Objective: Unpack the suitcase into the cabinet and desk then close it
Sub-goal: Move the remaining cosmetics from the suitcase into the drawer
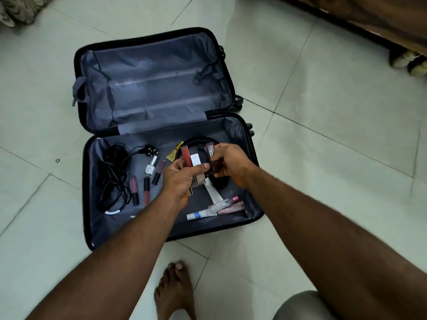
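Grip: my left hand (pixel 182 179) holds several lipstick tubes (pixel 193 162); my right hand (pixel 227 162) pinches one dark tube (pixel 211 155).
Suitcase (pixel 251 218): open, at 12 o'clock.
Cable (pixel 113 176): at 9 o'clock inside.

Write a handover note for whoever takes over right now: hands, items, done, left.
Left hand: grips a bunch of lipstick tubes.
Right hand: pinches a dark tube.
Suitcase lies open on the floor; far half empty.
Near half holds the black cable, nail polish bottle, three lip glosses, a black band and tubes at the right corner.
Left: carry all that away, then close the case.
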